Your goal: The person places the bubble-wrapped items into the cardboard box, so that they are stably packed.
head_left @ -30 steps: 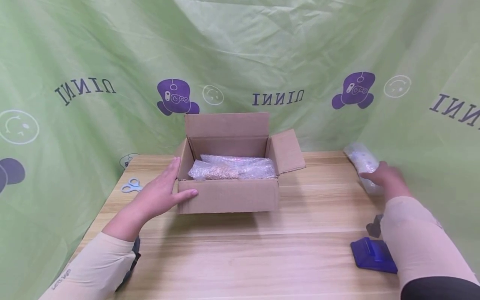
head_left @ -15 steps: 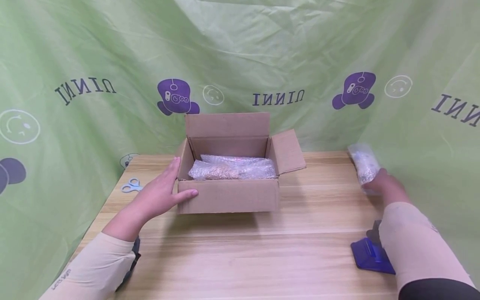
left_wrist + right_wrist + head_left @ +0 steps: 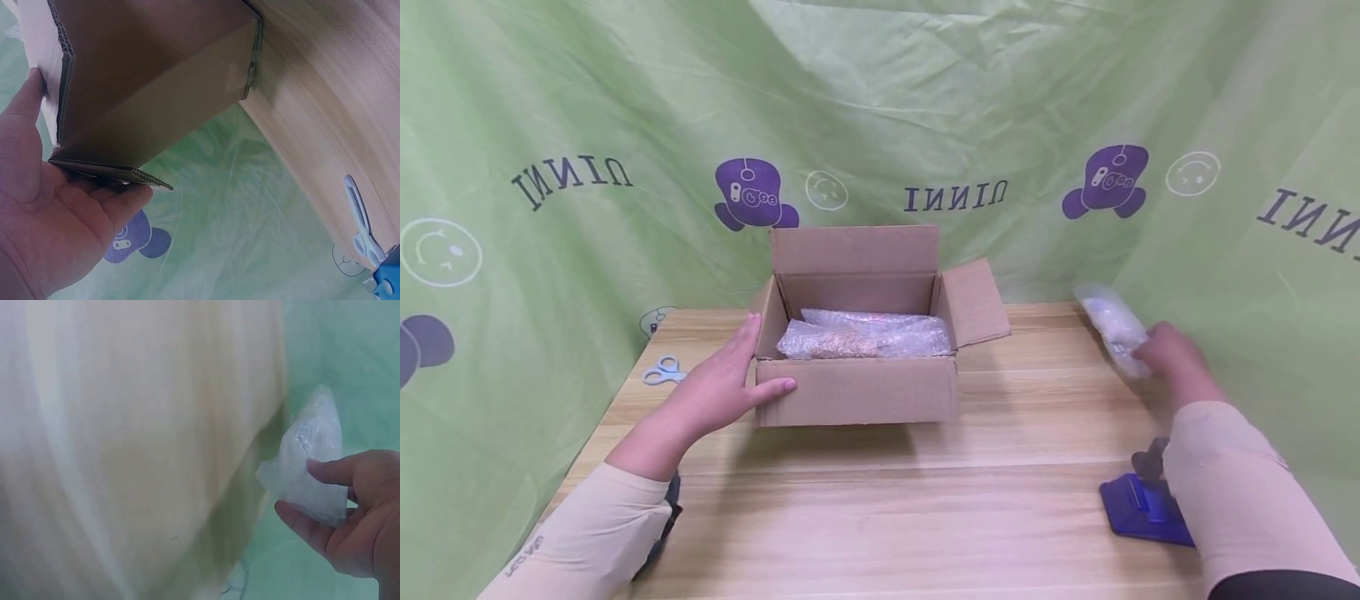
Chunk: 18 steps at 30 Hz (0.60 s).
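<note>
— How does each grip stand?

— The right hand (image 3: 1172, 360) has thumb and fingers pinched round a small clear bubble-wrap packet (image 3: 1111, 329) with pale contents; in the right wrist view the thumb lies across its lower front and the fingers cup it from beneath (image 3: 312, 506). The left hand (image 3: 722, 385) is released: its fingers lie straight against the left wall of the open brown cardboard box (image 3: 857, 367), and the thumb reaches round the front corner.

— Why is the left hand placed so?

— I judge that it steadies the box. In the left wrist view the palm sits under the side flap and presses the corrugated edge (image 3: 106, 172), so the box would not slide on the pale wooden bench (image 3: 925, 500).

— And where is the packet?

— At the far right of the bench, near the green printed backdrop (image 3: 880, 100), well apart from the box. It appears lifted clear of the wood, though the blur leaves that uncertain.

— What does the box hold?

— Other bubble-wrapped bundles (image 3: 865, 337) lie across its floor, all flaps standing open.

— Anything else about?

— Light blue scissors (image 3: 662, 371) lie left of the box, and a dark blue flat tool (image 3: 1138, 508) sits by the right forearm.
</note>
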### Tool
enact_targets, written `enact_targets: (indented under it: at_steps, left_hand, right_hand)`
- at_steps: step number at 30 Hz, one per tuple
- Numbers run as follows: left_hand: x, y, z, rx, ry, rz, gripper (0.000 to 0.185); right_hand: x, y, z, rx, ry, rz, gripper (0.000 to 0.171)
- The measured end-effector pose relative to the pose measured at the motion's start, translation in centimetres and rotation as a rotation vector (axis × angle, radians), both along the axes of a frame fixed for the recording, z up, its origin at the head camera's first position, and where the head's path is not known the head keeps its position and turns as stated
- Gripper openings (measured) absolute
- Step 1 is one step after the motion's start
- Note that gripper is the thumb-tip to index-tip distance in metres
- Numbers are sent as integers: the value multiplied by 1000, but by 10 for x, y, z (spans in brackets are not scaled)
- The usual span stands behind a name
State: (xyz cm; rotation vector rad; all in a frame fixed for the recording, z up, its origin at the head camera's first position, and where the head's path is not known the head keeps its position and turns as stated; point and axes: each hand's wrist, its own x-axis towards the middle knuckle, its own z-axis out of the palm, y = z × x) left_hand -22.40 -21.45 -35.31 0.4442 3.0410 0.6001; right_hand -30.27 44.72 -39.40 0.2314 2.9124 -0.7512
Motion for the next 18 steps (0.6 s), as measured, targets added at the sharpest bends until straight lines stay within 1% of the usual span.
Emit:
enact_targets:
  at_steps: [2,5,7,10,12,14,18]
  left_hand:
    - [0,0,0,1,2,1,117]
    - [0,0,-1,3,3,1,117]
    - [0,0,-1,4,3,1,117]
    - [0,0,-1,8,-2,2,117]
    - [1,0,0,8,-2,3,117]
    - [1,0,0,6,-2,3,117]
    - [0,0,-1,2,1,4,117]
  right_hand:
    - [-3,-5,7,-52,13,-7,66]
    - [-8,-17,20,-143,57,-22,68]
    - [-11,-27,29,-214,101,-27,70]
    - [-16,-44,40,-287,192,-4,70]
    - [-17,-57,50,-319,244,14,70]
    - [-17,-71,61,-327,294,32,69]
    - [-12,-103,87,-337,363,83,68]
